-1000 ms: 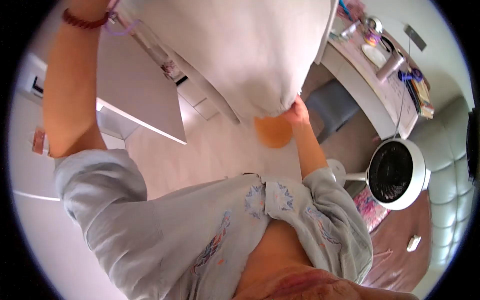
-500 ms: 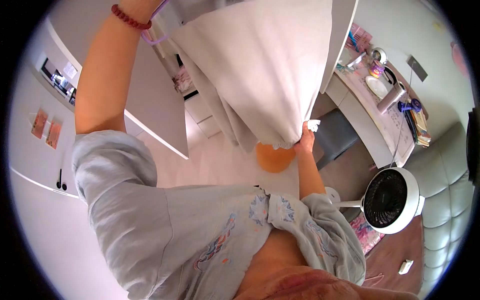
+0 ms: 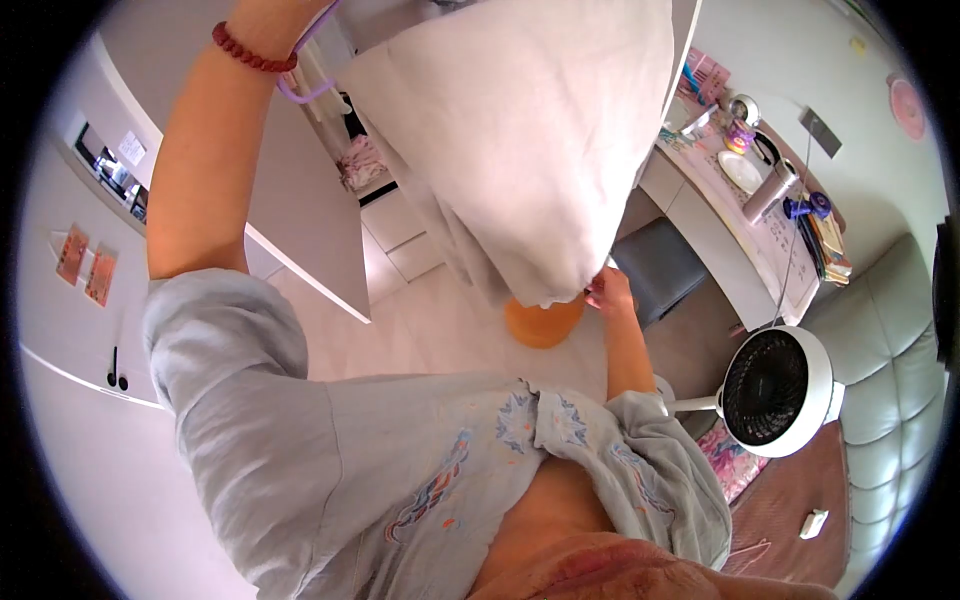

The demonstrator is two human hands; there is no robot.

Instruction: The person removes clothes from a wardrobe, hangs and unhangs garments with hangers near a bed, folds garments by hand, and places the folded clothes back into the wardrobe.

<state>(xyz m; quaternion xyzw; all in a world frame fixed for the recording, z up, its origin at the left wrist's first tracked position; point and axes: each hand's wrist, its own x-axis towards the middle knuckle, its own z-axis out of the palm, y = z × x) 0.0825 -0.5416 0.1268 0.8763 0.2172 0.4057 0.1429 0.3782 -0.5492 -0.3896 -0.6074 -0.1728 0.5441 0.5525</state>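
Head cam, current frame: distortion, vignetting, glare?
Head view: strong fisheye, the long white desk appearing bowed; corners black. Same view: soft, bright light on the large pale-beige cloth, shaded folds lower left; mild sheen on the pale-green, leather-like padded headboard.

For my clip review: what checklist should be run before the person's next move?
1. Right hand at lower edge of pale cloth: ok.
2. Right-hand grip: cannot tell, fingers partly hidden.
3. Left hand's grip: cannot tell, beyond the top edge.
4. Pale cloth smooth: not ok, folds show.
5. Pale cloth clear of round orange object: cannot tell, they overlap in view.
6. White fan apart from cloth: ok.
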